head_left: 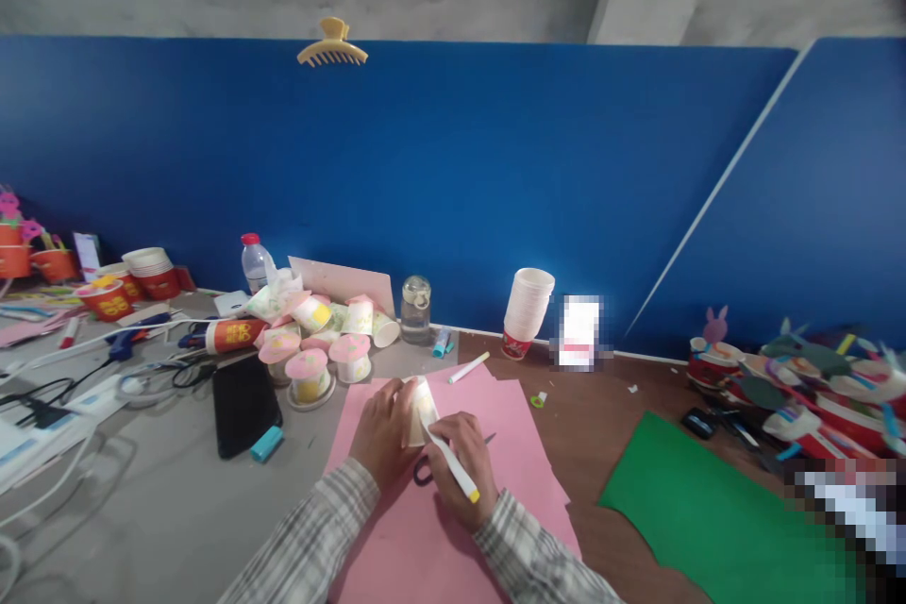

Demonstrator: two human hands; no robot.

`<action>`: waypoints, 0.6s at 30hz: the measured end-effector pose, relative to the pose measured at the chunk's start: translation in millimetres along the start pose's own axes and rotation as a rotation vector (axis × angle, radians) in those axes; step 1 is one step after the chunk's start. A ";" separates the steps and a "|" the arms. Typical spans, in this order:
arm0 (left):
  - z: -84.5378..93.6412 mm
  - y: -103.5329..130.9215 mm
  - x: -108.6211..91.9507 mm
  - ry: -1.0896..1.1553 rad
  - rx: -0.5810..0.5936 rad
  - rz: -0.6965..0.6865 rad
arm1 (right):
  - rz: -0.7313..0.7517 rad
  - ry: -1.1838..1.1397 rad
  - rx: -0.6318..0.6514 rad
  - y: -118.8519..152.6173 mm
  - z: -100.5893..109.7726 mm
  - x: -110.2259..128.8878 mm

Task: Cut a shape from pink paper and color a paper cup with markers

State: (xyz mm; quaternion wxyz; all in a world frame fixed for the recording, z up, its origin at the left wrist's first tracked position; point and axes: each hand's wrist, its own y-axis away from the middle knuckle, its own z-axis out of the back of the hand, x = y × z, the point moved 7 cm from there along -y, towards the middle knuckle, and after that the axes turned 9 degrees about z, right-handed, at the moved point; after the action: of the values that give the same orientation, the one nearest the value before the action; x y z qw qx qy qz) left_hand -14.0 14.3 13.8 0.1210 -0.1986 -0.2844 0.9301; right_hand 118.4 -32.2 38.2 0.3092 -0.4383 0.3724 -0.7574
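My left hand (383,432) is closed around the side of a pale paper cup (423,404), which lies tilted above pink paper sheets (524,462). In my right hand (463,464) is a white marker with a yellow end (455,464); its other end meets the cup's surface. Whether it leaves a mark there I cannot tell. Partly hidden under my right hand are scissors (423,472) with dark handles, lying on the pink paper. Another white marker (468,368) rests at the paper's far edge.
Left stand several decorated paper cups (309,376), a dark phone (245,406), a blue cap-like piece (267,444) and cables. Behind are a glass jar (415,311) and stacked white cups (528,307). Green paper (708,510) and finished paper crafts (813,387) lie right. A blue partition (453,170) closes the back.
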 end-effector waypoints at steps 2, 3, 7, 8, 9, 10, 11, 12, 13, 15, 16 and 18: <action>-0.1 -0.4 -0.7 0.006 0.010 0.002 | -0.004 0.001 0.005 1.0 -1.0 -1.2; 0.0 -0.6 -1.2 0.009 0.014 0.002 | -0.005 0.002 0.007 1.4 -1.4 -1.7; 0.7 -1.1 -4.4 0.009 0.036 -0.012 | -0.003 0.012 0.024 1.0 -2.6 -2.2; 0.7 -1.1 -5.3 0.005 0.042 -0.015 | -0.003 0.014 0.024 0.6 -2.5 -2.0; 0.7 -1.1 -6.0 0.001 0.049 -0.015 | -0.003 0.015 0.025 0.1 -2.5 -1.7; 0.7 -1.1 -6.5 -0.004 0.056 -0.013 | -0.004 0.015 0.025 -0.2 -2.5 -1.6; 0.5 -1.1 -6.7 -0.006 0.064 -0.010 | -0.004 0.015 0.025 -0.5 -2.5 -1.3; 0.3 -1.1 -6.9 -0.007 0.072 -0.008 | -0.003 0.014 0.025 -0.6 -2.6 -1.2; -0.1 -1.0 -7.0 -0.006 0.080 -0.007 | -0.004 0.013 0.025 -0.5 -2.7 -1.2; -0.8 -1.0 -6.2 -0.002 0.090 -0.002 | -0.009 0.010 0.021 -0.1 -2.8 -1.7; -1.2 -0.9 -5.7 0.001 0.092 -0.002 | -0.011 0.009 0.020 0.2 -2.9 -2.1; -1.8 -0.9 -4.8 0.004 0.094 -0.007 | -0.011 0.009 0.016 0.7 -2.8 -2.6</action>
State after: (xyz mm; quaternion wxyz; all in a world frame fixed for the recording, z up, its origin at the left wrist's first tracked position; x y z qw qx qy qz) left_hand -8.8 14.3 14.3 0.1340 -0.1936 -0.2407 0.9416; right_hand 117.1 -29.7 35.5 0.3068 -0.4343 0.3655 -0.7639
